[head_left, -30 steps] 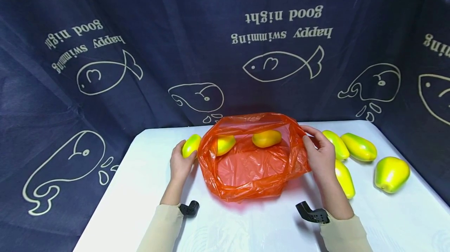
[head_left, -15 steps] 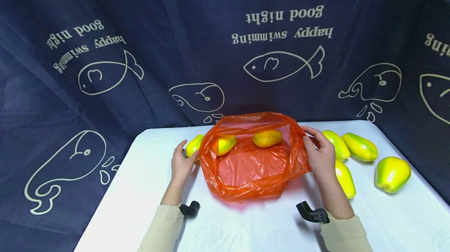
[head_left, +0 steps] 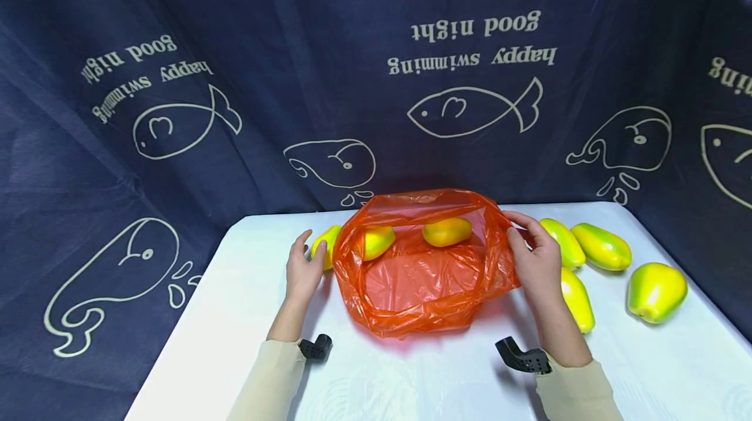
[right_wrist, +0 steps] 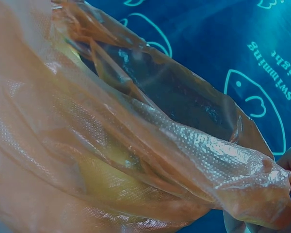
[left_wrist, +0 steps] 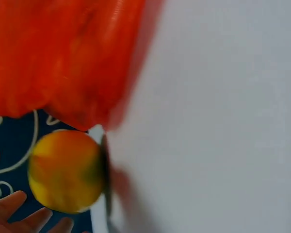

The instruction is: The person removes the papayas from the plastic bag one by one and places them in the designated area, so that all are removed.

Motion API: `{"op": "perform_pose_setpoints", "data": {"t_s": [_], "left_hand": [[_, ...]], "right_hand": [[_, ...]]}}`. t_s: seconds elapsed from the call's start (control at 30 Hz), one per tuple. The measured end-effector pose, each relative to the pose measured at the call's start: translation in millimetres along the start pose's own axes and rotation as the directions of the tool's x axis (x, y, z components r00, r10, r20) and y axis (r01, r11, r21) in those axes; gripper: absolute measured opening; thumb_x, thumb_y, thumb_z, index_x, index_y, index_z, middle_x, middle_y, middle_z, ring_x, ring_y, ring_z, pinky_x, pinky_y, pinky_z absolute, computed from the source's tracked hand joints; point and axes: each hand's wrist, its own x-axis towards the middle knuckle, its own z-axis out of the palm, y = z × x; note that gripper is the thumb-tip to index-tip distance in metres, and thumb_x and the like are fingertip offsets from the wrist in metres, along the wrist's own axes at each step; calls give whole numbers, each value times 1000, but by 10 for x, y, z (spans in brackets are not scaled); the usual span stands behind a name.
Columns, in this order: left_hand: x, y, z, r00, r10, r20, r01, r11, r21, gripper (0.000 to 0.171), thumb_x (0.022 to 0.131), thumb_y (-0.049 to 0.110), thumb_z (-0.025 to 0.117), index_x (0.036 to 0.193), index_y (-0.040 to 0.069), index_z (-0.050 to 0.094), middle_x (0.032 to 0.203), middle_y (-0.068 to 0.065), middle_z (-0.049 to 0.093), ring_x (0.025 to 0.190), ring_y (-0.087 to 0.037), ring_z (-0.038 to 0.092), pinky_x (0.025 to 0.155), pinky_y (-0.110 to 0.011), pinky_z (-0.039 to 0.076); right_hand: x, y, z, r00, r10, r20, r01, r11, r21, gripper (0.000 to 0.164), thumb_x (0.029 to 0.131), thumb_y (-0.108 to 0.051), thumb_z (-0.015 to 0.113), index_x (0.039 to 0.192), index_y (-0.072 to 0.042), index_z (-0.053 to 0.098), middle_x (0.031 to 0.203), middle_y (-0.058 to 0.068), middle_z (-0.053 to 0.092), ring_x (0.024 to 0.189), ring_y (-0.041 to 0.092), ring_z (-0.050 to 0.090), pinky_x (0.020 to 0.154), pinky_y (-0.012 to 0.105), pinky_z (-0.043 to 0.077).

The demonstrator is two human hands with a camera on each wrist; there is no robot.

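Note:
A red plastic bag (head_left: pixel 420 277) stands on the table with its mouth spread, and two yellow-green papayas show inside, one at the left (head_left: pixel 378 243) and one at the back (head_left: pixel 446 232). Pinched between the thumb and fingers of my right hand (head_left: pixel 539 258) is the bag's right rim; the right wrist view shows the gathered film at its fingertips. My left hand (head_left: pixel 302 272) is beside another papaya (head_left: pixel 325 245) that lies against the bag's outer left side. Its fingers are spread and stand apart from that papaya (left_wrist: pixel 65 171) in the left wrist view.
Several papayas lie right of the bag: one (head_left: pixel 600 246) at the back, one (head_left: pixel 655 292) near the right edge, one (head_left: pixel 577 300) by the right forearm. The white table (head_left: pixel 223 316) meets a dark blue printed cloth (head_left: pixel 352 81) behind.
My left hand has let go of the papaya, which now lies closer against the bag, slightly to the right. The right hand and bag have stayed in place.

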Motion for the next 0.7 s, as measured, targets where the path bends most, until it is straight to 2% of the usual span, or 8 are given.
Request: {"op": "perform_pose_setpoints", "data": {"t_s": [0.13,0.23,0.33,0.43,0.53,0.63,0.7], "left_hand": [[-24,139,-13,992,120,-41,-119,992,37,51,100,29,57,146,11,46,153,-14,43,144,-34,40,120,-53,32],[-79,325,2,975,213,-58,-208,975,79,49,98,26,59,144,11,49,154,-11,43,145,-30,38,122,-52,30],[-150,528,27,953,296,-61,-291,953,83,48,98,23,61,143,11,51,153,-7,44,145,-29,39,122,-53,30],[-212,676,55,918,394,-54,-391,919,61,46,97,20,62,141,14,54,151,-4,48,142,-26,43,121,-52,34],[-246,768,84,868,496,-27,-496,868,16,44,96,18,64,139,16,56,147,0,53,140,-22,48,119,-50,38],[-252,824,121,821,571,12,-571,821,-28,43,96,16,64,138,15,58,143,1,57,136,-21,52,116,-49,42],[-252,849,146,797,603,35,-601,798,-51,43,95,15,65,137,13,58,141,0,59,133,-21,54,114,-48,44]], "right_hand": [[-1,2,-12,1000,-5,-7,5,1000,12,35,102,-27,50,135,-25,62,136,0,60,108,6,56,79,5,52],[-1,4,-18,1000,-15,-12,16,999,27,35,102,-25,51,135,-24,63,136,0,60,107,5,57,79,6,53],[0,8,-25,1000,-17,-12,18,999,32,35,102,-24,52,135,-23,63,136,0,60,106,5,56,78,6,52],[2,6,-26,1000,-8,-10,8,1000,28,36,102,-25,52,136,-22,62,137,0,60,108,6,56,79,5,52],[8,8,-22,1000,-7,-11,8,999,36,36,102,-24,52,136,-22,62,137,0,60,108,6,56,79,6,52],[12,6,-15,1000,-19,-16,20,999,37,35,102,-24,52,135,-22,63,136,0,61,107,5,56,79,5,52],[13,5,-8,999,-30,-15,31,999,30,35,102,-23,52,136,-21,62,135,0,61,106,4,56,79,5,52]]}}
